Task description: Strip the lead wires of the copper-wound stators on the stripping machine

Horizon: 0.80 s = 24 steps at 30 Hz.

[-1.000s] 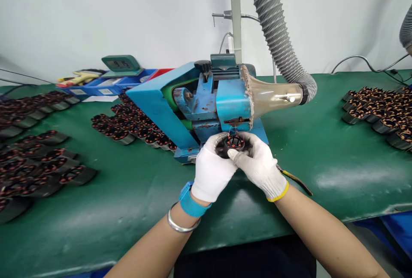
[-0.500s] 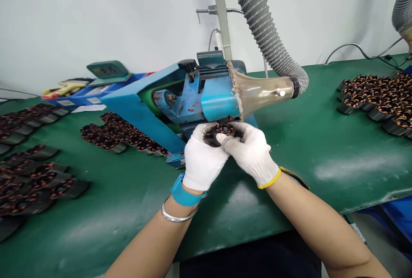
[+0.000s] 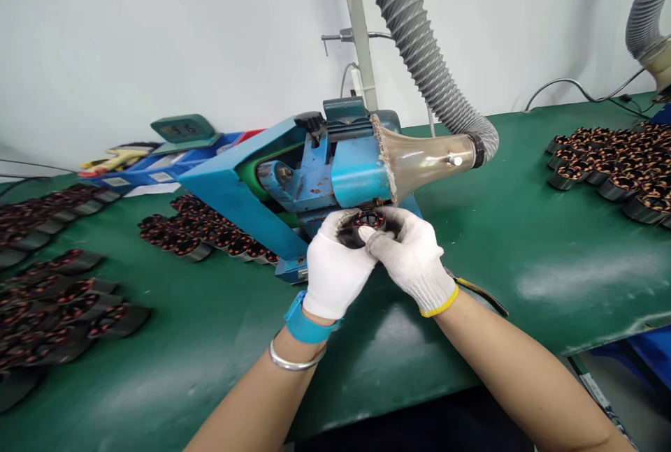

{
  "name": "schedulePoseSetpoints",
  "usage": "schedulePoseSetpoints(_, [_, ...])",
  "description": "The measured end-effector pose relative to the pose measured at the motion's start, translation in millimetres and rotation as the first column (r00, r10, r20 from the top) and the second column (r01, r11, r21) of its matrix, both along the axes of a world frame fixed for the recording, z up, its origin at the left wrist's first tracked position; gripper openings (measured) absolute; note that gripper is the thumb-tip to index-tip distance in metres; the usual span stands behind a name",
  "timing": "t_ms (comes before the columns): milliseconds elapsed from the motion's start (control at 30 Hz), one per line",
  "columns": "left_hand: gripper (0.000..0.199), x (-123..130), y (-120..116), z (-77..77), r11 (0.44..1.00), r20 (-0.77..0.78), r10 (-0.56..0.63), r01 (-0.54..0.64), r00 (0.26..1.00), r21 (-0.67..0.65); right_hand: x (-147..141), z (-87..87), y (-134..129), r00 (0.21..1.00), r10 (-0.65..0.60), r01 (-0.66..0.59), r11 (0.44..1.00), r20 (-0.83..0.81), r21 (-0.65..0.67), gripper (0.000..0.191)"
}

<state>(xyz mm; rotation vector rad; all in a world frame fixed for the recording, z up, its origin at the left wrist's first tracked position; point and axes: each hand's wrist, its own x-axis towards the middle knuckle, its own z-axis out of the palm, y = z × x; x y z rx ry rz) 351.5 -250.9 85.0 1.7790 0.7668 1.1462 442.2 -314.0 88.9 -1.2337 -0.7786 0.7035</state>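
Both hands wear white gloves and meet at the front of a blue belt machine (image 3: 361,172). Between them is a round dark part with copper windings (image 3: 368,221). My left hand (image 3: 338,263) has its fingers wrapped round the part's left side. On the other side, my right hand (image 3: 412,253) grips it, with the thumb across its near edge. The part is right at the machine's lower front edge, below the clear funnel (image 3: 424,158); whether it touches the machine is hidden.
Similar wound parts stand in groups at the left (image 3: 120,319), behind the machine's frame (image 3: 193,246) and at the right (image 3: 618,186). A yellow-handled tool (image 3: 479,291) lies beside my right wrist. Blue bins (image 3: 168,162) and a digital clock (image 3: 183,129) are at the back left.
The whole view has shifted, so machine and hands appear slightly lower. More of the yellow-handled tool shows. Both hands keep their hold on the part by the machine.
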Motion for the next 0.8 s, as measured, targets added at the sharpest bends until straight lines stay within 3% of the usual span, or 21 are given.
schedulePoseSetpoints(200, [0.045,0.2,-8.0,-9.8,0.999,0.012,0.048,-0.048,0.999,0.001,0.3,-4.0,-6.1,1.0,0.007,-0.006,1.0,0.018,-0.028,0.04])
schedulePoseSetpoints(333, [0.053,-11.0,-17.2,-26.3,0.995,0.021,0.095,-0.095,0.995,0.031,-0.5,-7.6,-21.6,0.981,0.007,0.015,0.994,0.196,-0.109,0.052])
schedulePoseSetpoints(467, [0.046,-18.2,-19.6,-37.5,0.997,0.067,-0.025,0.019,0.997,0.081,4.1,-7.8,-29.9,0.932,0.009,-0.024,0.999,0.364,0.038,0.024])
schedulePoseSetpoints(533, [0.047,-18.4,-19.4,-38.0,0.995,0.069,-0.062,0.056,0.996,0.081,9.3,-7.4,-28.2,0.949,0.007,-0.015,1.0,0.316,0.023,0.021])
schedulePoseSetpoints(633, [0.048,-16.5,-19.2,-34.6,0.998,0.029,-0.026,0.024,0.999,0.05,20.1,-8.9,-21.1,0.997,-0.075,0.075,0.997,0.005,-0.014,0.026])
schedulePoseSetpoints(700, [0.05,-15.5,-19.3,-31.8,0.999,-0.002,0.037,-0.037,0.999,0.012,26.4,-11.4,-16.4,0.972,-0.157,0.161,0.987,-0.174,0.012,0.028])
schedulePoseSetpoints(800, [0.058,-15.8,-19.4,-29.3,0.994,0.024,0.033,-0.03,0.999,-0.107,27.3,-15.0,-14.5,0.987,-0.103,0.096,0.994,-0.124,-0.054,0.029])
